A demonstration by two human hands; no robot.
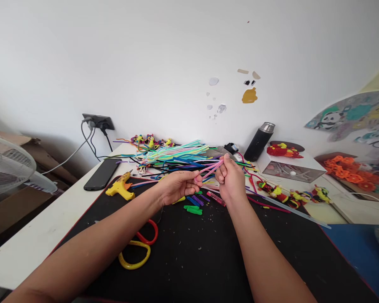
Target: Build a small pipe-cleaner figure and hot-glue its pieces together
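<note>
The left hand pinches slim, fuzzy pink stems between thumb and fingertips, its other fingers loosely bent; the right hand grips their other end between thumb and curled forefinger. Both ends vanish inside the grips, and the strands overlap too closely to count; they are probably chenille. The stems hang in the air between the two hands, above the black mat with a red edge, their long axis running near level, rising slightly toward the right hand.

Just below lie short green twisted pieces and a purple-and-blue bundle. The left forearm covers the blades of the scissors with one yellow and one red loop. Behind the hands, partly blocked by them, spreads a heap of multicoloured fuzzy stems. Farther left are a yellow glue gun and a black smartphone; farther right, a tilted-looking black bottle with a silver cap. A white fan is cut off at the left edge.
</note>
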